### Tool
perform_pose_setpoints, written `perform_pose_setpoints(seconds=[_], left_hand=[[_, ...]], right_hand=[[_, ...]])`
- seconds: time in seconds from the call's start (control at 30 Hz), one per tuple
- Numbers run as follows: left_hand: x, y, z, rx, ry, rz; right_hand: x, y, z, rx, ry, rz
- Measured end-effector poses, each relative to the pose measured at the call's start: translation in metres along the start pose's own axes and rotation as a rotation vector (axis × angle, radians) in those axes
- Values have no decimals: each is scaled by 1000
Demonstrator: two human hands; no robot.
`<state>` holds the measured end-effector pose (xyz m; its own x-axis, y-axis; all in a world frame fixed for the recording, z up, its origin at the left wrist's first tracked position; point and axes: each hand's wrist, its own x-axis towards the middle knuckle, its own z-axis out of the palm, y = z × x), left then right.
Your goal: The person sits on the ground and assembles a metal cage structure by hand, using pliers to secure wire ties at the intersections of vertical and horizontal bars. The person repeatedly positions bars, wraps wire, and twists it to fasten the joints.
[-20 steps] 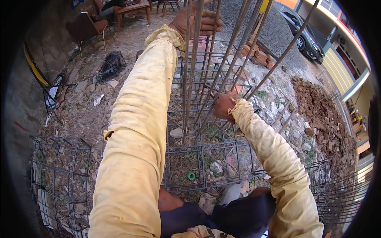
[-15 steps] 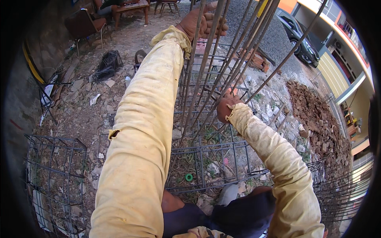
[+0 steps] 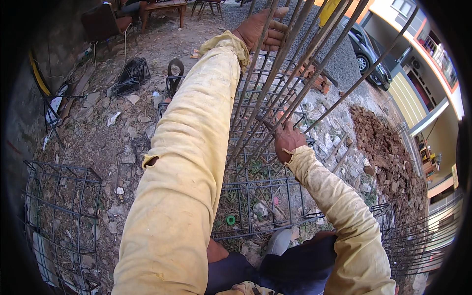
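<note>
Several long steel bars point(image 3: 268, 73) stand upright and slanted in front of me, inside a rebar cage point(image 3: 260, 189). My left hand point(image 3: 260, 30) is raised to the bars' upper part, fingers stretched and thumb apart, with the palm against or beside them; bars partly cover it. Lower down, my right hand point(image 3: 289, 141) is closed beside the bars on a dark metal hand tool point(image 3: 264, 121) that points left among them. Its exact kind is hidden by the bars and fingers. A yellow tag point(image 3: 328, 14) shows between the bars near the top.
Another rebar cage point(image 3: 61, 216) lies at left, and more bars point(image 3: 423, 236) at right. Rubble covers the ground, with a black wire bundle point(image 3: 132, 76), bricks point(image 3: 317, 80), a soil heap point(image 3: 388, 147) and gravel point(image 3: 339, 59). Chairs point(image 3: 103, 27) and a parked car point(image 3: 366, 54) are farther off.
My left hand has shifted slightly right, its fingers straightening from a curl around the bars. The right hand has moved slightly right and down with the tool. The view has tilted a little.
</note>
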<state>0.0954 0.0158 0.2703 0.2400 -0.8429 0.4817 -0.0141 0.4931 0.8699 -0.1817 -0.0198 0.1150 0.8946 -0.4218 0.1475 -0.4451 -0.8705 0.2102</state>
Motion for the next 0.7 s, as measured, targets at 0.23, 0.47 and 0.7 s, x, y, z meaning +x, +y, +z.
perform_pose_setpoints(seconds=[0.23, 0.47, 0.7], left_hand=[[2, 0, 0, -197, 23, -18], [34, -21, -21, -434, -292, -277], [9, -9, 5, -350, -108, -11]], right_hand=[[-9, 23, 48, 641, -38, 13], [-81, 54, 32, 986, 130, 320], [-107, 51, -52, 1428, 659, 346]])
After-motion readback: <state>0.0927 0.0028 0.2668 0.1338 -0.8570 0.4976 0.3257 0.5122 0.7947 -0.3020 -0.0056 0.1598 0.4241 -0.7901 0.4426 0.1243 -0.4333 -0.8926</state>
